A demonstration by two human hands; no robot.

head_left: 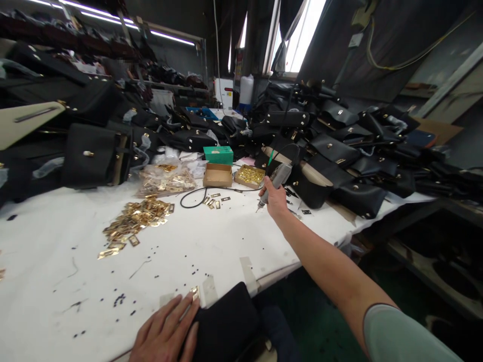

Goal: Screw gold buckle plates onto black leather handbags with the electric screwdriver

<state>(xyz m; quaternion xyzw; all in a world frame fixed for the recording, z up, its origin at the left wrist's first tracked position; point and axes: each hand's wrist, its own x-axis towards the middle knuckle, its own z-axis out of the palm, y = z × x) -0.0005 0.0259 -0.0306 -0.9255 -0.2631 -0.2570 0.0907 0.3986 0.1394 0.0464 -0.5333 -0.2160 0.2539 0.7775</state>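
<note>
In my right hand (277,199), stretched out over the far side of the table, is a grey electric screwdriver (281,175), its thin bit pointing down and left. My fingers wrap round its body. At the near edge my left hand (168,327) lies flat, fingers extended, beside a black bag piece (228,324). A small gold metal plate (194,292) shows at its fingertips; whether they press on it I cannot tell. More gold plates (138,218) are heaped on the white table (211,236), and a few loose ones (212,202) lie near the cable.
Behind stand an open cardboard box (218,176), a box of small gold parts (249,175) and a green box (219,155). Plastic bags of plates (166,178) lie left of them. Black handbags (335,146) pile up around the back. A black cable (192,191) loops across the table.
</note>
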